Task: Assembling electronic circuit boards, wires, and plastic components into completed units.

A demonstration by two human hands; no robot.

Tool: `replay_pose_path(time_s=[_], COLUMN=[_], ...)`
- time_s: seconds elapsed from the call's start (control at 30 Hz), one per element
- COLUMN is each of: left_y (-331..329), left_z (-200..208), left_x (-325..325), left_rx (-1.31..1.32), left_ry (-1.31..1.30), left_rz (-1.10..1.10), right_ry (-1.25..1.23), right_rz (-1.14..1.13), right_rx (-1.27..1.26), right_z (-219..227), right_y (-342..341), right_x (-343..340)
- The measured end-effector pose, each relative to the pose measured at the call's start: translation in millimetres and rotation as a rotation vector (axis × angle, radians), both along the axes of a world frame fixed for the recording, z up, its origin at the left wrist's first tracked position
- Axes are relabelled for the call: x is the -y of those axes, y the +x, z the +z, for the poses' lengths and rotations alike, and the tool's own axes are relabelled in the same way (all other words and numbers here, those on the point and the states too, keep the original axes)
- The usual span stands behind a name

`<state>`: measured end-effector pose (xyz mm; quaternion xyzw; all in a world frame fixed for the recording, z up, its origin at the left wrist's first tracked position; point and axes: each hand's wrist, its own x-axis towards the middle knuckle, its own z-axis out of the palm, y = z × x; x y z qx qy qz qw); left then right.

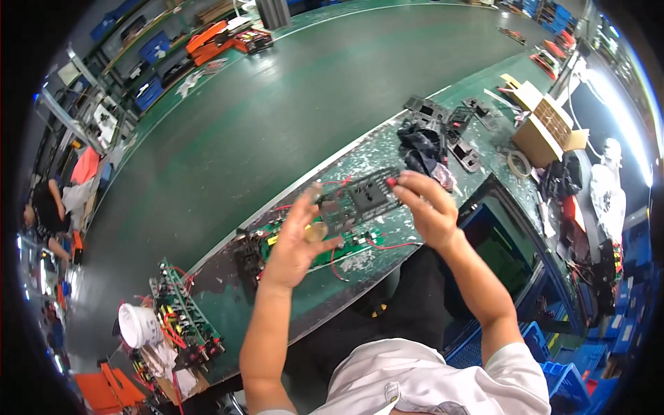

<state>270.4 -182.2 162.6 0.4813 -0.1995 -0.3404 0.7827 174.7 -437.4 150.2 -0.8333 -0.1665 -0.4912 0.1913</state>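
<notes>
My right hand (432, 207) grips the right end of a black plastic panel (373, 194) with slots and a dark rectangular recess. A small red part (391, 182) shows at its fingertips. By the panel's left end is my left hand (296, 242), slightly blurred, with thumb and fingers spread apart. A round yellowish piece (316, 232) shows in the gap between them; what it belongs to is unclear. Below the panel, a green circuit board (360, 242) with red wires (394, 246) lies on the bench, partly hidden by the left hand. Beside it sits a black housing (247, 256).
Black plastic frames (463, 153) and a crumpled black bag (422, 142) lie farther right on the bench (484, 90). Beyond are a tape roll (519, 164) and a cardboard box (543, 131). More wired boards (183, 311) and a white tub (138, 325) stand at left.
</notes>
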Motion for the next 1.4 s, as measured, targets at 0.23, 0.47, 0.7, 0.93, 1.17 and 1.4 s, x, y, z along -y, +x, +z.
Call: replay_pose_path(time_s=[0.23,0.47,0.7,0.93,1.17,1.4], left_y=[3,6,-12,-38,-35,56], left_z=[-29,-41,-65,-67,-23,-20], left_x=[-12,-8,-6,8,35,60], left_rx=[-0.170,0.038,0.110,-0.382,0.142,1.245], left_ry=[0.008,-0.058,0.072,-0.014,0.336,0.797], left_rz=[0.000,-0.083,0.029,-0.080,-0.520,0.311], right_ry=[0.555,1.041,1.388,1.506,1.747,1.986], right_rz=[0.121,0.336,0.327,0.858,0.843,0.622], right_rx=[-0.374,-0.443,-0.696,-0.606,-0.332,-0.347], right_z=[-25,-37,-42,-57,-40,-65], right_y=[-2,0,-12,-23,-22,14], right_x=[-40,-37,-39,-71,-49,-21])
